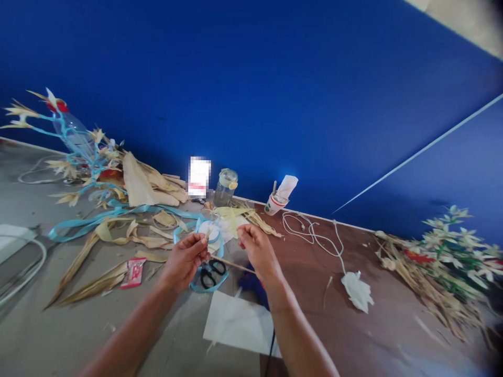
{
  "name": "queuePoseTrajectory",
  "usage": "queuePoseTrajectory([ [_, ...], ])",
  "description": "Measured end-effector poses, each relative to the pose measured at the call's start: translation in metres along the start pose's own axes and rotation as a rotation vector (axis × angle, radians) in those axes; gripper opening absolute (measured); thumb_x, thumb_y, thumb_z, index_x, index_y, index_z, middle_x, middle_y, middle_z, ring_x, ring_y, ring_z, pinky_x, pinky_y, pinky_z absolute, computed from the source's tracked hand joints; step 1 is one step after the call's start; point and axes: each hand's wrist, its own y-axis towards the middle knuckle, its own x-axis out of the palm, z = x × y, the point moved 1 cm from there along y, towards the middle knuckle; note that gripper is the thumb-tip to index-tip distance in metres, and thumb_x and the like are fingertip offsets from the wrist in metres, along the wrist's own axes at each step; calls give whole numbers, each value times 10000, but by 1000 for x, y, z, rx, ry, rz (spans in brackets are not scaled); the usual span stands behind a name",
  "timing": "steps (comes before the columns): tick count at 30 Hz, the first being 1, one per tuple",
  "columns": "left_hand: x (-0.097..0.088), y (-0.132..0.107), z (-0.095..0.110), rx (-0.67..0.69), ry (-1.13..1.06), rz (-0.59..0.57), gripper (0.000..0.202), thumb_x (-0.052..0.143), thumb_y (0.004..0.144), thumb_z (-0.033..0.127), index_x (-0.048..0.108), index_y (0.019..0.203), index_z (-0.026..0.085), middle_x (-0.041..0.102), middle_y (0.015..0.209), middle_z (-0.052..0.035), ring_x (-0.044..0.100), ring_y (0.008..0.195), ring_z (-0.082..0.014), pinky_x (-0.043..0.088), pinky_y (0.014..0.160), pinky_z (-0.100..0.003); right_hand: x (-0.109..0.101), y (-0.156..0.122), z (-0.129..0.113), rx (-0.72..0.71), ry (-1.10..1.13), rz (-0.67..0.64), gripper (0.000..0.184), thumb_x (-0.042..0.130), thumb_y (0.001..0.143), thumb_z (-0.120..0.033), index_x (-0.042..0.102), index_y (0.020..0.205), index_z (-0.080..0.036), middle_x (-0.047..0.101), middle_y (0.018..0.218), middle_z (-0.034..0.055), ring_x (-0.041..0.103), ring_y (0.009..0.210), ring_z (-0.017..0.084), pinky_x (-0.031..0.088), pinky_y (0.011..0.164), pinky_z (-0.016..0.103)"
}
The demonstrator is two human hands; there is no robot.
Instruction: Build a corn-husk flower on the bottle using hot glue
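Note:
My left hand point(187, 260) is closed in a pinch on a thin stick point(230, 263), which slants down to the right and passes behind my right wrist. A small pale tip shows above the left fingertips. Just to the right, my right hand point(254, 245) has its thumb and fingers pressed together; what they hold, if anything, is too small to make out. A pale yellow-green husk strip point(233, 222) shows right by those fingertips. Below the hands lie black-handled scissors point(213, 273) and loops of light blue ribbon point(191, 287). A white roll point(209, 231) sits behind the left fingers.
Dry corn husks point(94, 262) and a red packet point(133, 273) lie left. Behind stand a glass jar point(225, 188), a paper cup point(275, 204) and a plastic bottle point(73, 131) among husk flowers. White paper point(238, 322), a cable point(330, 251), crumpled tissue point(357, 291) and a flower bunch point(451, 251) lie nearer and right.

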Motion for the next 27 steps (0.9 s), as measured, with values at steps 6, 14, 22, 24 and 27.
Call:
queuePoseTrajectory([
  [6,-7,2,7,49,-47,18,190,782,612,175,606,671,135,521,556,48,451,467,-45,435,492,-185,-53,-45,33,38,-732,-100,307,597,739,-284,640,1023,-178,645,1007,98,593,894,232,438,841,357],
  [14,-10,4,7,52,-70,5,178,775,624,153,608,684,129,548,593,40,456,474,-37,439,500,-181,-64,-76,55,160,-1049,-175,492,640,708,-338,572,1168,-175,556,1121,136,584,1003,301,459,818,361],
  [22,-11,5,6,12,-99,-17,189,783,615,140,618,706,118,567,633,20,462,492,-43,440,471,-182,-50,-80,53,194,-1098,-214,362,582,707,-167,602,1068,-156,547,1076,152,642,870,281,476,773,347],
  [24,-11,5,6,5,-108,-21,195,785,609,135,618,706,114,566,646,12,459,501,-45,422,445,-171,-52,-80,58,172,-1063,-179,311,566,712,-162,619,1018,-149,539,1081,156,644,828,272,485,756,354],
  [27,-11,6,6,4,-131,-39,193,785,605,123,616,698,109,556,648,9,443,502,-38,387,420,-147,-58,-80,58,34,-889,-71,302,551,714,-154,626,1006,-154,539,1074,143,619,882,258,483,797,351],
])
